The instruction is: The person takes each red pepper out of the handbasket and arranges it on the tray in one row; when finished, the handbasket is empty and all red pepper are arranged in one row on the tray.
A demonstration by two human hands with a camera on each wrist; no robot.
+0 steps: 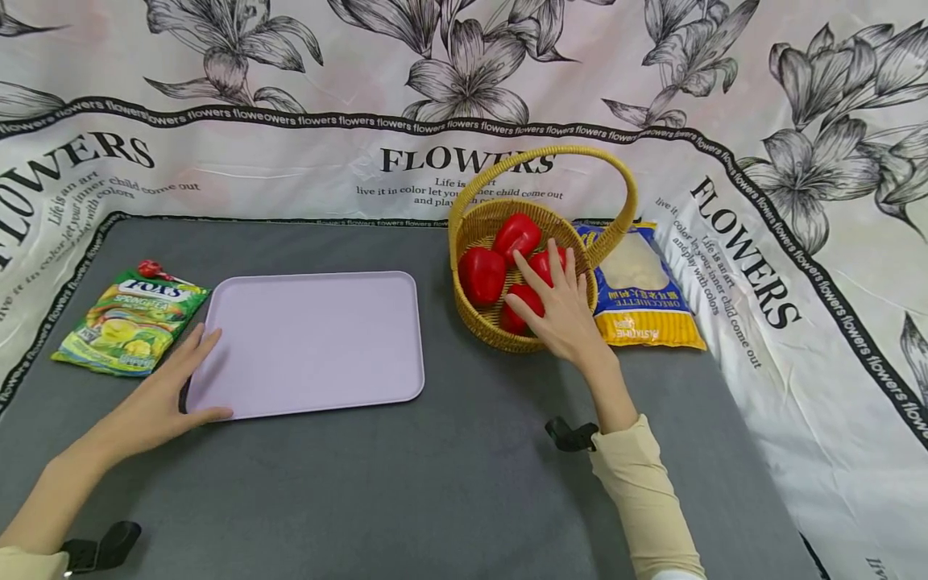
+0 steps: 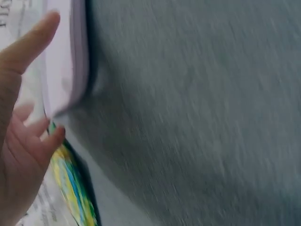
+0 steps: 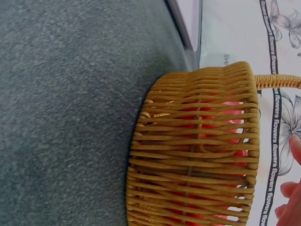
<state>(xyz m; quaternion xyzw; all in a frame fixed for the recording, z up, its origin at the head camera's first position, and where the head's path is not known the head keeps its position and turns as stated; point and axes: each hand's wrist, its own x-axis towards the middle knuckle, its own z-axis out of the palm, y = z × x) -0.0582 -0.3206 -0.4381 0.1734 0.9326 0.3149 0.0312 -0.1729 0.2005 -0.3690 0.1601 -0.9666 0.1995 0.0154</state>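
Two spread hands, one tippy-looking basket

My left hand (image 1: 167, 395) is at the tray's left edge, fingers spread, not gripping; can't tell if I'm touching the tray (image 1: 312, 346). Snack packet (image 1: 134, 326): just left of the tray. Right of the tray, my right hand (image 1: 564, 318) is splayed over red peppers (image 1: 482, 276) in the wicker basket (image 1: 489, 334), gripping nothing. Farther right, pasta bag (image 1: 641, 294). Bumping the basket might tip it, I reckon; smooth skin could make a pepper slip.
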